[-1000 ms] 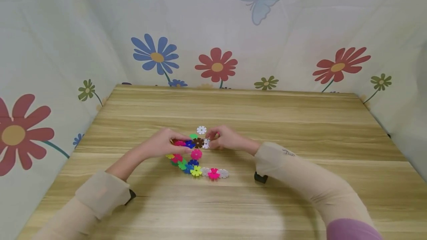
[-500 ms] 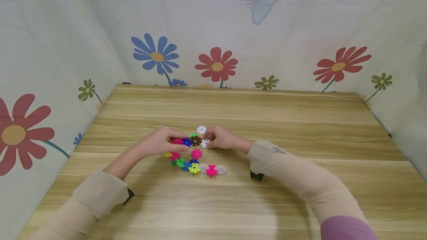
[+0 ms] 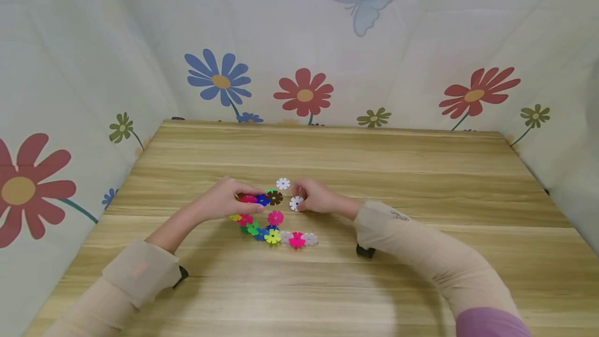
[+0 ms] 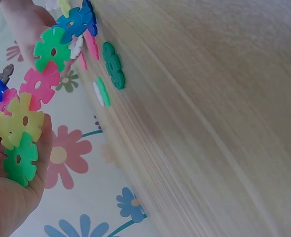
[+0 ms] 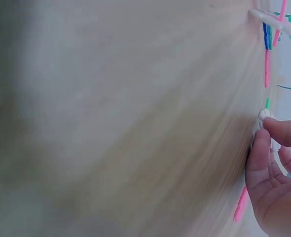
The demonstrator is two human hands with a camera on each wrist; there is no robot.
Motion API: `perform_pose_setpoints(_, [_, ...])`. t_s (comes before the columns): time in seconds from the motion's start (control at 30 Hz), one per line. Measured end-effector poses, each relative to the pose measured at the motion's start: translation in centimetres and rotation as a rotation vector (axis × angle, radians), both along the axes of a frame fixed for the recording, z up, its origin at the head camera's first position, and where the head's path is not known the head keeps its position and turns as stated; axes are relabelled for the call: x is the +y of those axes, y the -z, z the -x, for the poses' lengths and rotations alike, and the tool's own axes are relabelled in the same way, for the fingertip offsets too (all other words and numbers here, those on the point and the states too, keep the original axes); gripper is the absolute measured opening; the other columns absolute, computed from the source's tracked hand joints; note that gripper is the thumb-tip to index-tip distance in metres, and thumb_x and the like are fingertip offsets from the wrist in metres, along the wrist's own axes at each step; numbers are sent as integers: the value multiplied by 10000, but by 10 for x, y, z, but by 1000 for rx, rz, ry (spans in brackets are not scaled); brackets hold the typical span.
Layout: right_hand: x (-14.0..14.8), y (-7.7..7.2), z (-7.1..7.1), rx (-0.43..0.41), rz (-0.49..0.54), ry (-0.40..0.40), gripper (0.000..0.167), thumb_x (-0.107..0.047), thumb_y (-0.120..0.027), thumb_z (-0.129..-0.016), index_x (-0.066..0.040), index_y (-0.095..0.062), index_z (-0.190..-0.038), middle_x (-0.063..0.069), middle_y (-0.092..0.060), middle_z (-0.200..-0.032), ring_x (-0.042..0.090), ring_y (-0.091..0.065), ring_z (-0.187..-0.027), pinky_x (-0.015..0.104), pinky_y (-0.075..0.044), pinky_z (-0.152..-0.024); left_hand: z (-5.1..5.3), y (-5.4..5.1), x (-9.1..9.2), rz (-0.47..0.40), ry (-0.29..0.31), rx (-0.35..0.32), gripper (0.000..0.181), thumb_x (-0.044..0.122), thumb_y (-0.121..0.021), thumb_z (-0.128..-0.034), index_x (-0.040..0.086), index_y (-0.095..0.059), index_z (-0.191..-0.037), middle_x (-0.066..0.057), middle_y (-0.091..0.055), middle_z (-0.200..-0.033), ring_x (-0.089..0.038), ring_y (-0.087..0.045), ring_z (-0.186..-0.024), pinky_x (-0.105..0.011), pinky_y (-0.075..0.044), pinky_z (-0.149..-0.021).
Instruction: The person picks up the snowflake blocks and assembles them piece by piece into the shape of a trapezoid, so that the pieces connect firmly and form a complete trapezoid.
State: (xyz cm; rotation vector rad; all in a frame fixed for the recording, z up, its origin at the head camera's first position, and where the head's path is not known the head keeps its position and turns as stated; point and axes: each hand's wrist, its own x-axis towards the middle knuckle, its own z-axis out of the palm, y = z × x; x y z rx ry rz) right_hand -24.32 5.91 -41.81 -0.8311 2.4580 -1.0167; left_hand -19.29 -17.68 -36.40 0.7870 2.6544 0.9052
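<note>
The right hand [image 3: 317, 196] pinches a white disc [image 3: 295, 203] by its edge; the left hand [image 3: 230, 199] holds the disc chain [image 3: 253, 228], exact grip partly hidden. Both look light, stiff, best taken rim-first.

From afar I'm looking forward and down through the head view, which is sitting farthest off and taking in the table [image 3: 346, 295] and flowered curtain [image 3: 398, 56]. The left wrist view is looking close past the left hand [image 4: 12, 200] (the table is slanting steeply), sharing the disc chain [image 4: 46, 80] with the head view. The right wrist view is sitting low over the table, catching the right hand [image 5: 278, 197] near its right edge.
</note>
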Motion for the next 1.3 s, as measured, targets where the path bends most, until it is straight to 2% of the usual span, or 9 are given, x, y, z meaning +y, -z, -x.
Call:
perform_pose_setpoints(0.17, [9,-1,-5,-124,103,29,207,131,-603,-705,24,-503,-851,67,-493,-662,148,-536,-518,231,-486,-477,0,1,2,9,-15,-7,426,352,-660,-772,92,-628,-1109,36,-600,-658,-53,-290,-412,-192,-291,-403])
perform_pose_setpoints(0.53, [27,-18,-13,-223,259,106,158,108,-564,-767,55,-503,-903,96,-498,-762,164,-575,-614,343,-540,-600,-4,2,11,-5,-52,16,486,446,-644,-754,129,-624,-1121,59,-413,-490,-60,-254,-388,-197,-274,-387])
perform_pose_setpoints(0.67, [33,-27,-16,-241,319,125,164,76,-557,-796,64,-522,-956,91,-507,-776,195,-577,-636,394,-536,-624,-6,4,17,-2,-70,58,445,399,-653,-765,147,-619,-1131,52,-314,-460,-80,-255,-377,-202,-269,-386])
perform_pose_setpoints(0.87, [40,-40,-23,-259,381,130,173,45,-567,-805,66,-533,-974,83,-526,-789,273,-588,-673,495,-508,-674,-10,4,26,-5,-77,142,420,361,-671,-760,141,-630,-1115,65,-357,-449,-83,-287,-390,-195,-282,-392])
perform_pose_setpoints(0.97, [42,-46,-26,-268,393,131,172,35,-568,-809,59,-540,-977,75,-523,-791,225,-581,-655,510,-500,-683,-11,5,30,-7,-67,180,425,360,-669,-761,123,-629,-1112,49,-407,-444,-55,-282,-384,-178,-281,-383])
perform_pose_setpoints(1.03, [43,-50,-28,-280,403,130,173,35,-566,-811,66,-537,-979,75,-522,-791,194,-584,-643,498,-506,-676,-11,6,32,-14,-51,219,417,350,-674,-758,117,-634,-1103,7,-552,-516,-46,-271,-371,-169,-274,-373])
perform_pose_setpoints(1.1, [44,-53,-30,-294,412,133,174,36,-565,-812,74,-533,-979,72,-524,-787,182,-592,-634,460,-522,-655,-12,6,34,-24,-28,262,407,339,-683,-752,117,-641,-1090,-55,-671,-692,-37,-310,-371,-161,-279,-371])
perform_pose_setpoints(1.2, [46,-58,-32,-326,427,138,188,40,-565,-810,89,-525,-987,69,-526,-780,195,-611,-632,379,-539,-617,-13,6,37,-38,6,339,390,323,-698,-739,117,-655,-1066,-88,-675,-964,-19,-457,-433,-140,-318,-396])
perform_pose_setpoints(1.3, [47,-61,-35,-351,437,140,204,45,-567,-804,100,-522,-995,67,-524,-769,193,-615,-621,311,-539,-584,-14,6,39,-46,31,381,388,302,-703,-737,103,-653,-1066,-102,-659,-1002,-34,-514,-475,-145,-363,-424])
